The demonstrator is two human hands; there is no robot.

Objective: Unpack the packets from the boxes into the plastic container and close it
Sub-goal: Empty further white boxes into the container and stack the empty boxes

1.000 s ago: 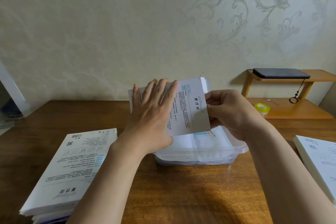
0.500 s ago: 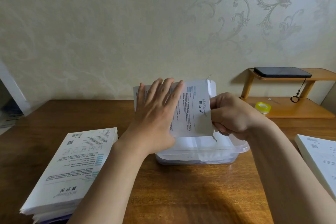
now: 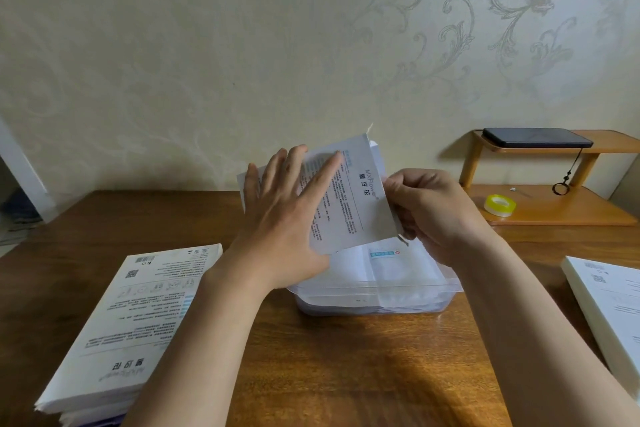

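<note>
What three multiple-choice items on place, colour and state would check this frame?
1. Where does the phone lie? A) the wooden rack's top shelf B) the table C) the floor
2. What colour is the tape roll? A) red B) yellow C) blue
3. How is the plastic container? A) lidded B) upside down C) open, packets inside
Answers: 1 A, it lies flat on the top shelf; 2 B, it shows yellow on the lower shelf; 3 C, no lid covers it and the packets show.

Left hand (image 3: 281, 222), right hand (image 3: 437, 215), forearms (image 3: 207, 340): all bare.
</note>
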